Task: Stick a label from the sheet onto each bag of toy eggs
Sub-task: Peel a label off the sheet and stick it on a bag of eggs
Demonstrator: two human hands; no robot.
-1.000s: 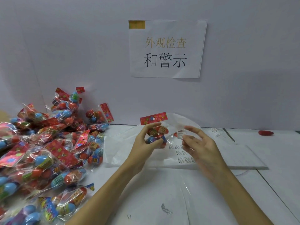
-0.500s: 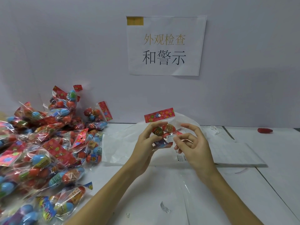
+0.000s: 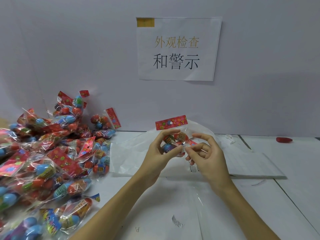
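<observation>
The bag of toy eggs [image 3: 173, 139] is held upright above the table [image 3: 294, 163] by the left hand [image 3: 157, 151], fingers curled around it, probably so its front is reachable. A small label [image 3: 183, 148] is pinched against it by the right hand [image 3: 206, 156], other fingers loosely spread. Beyond, the label sheet [image 3: 194, 168] is lying, and the pile of bags [image 3: 52, 153] is kept at the left.
</observation>
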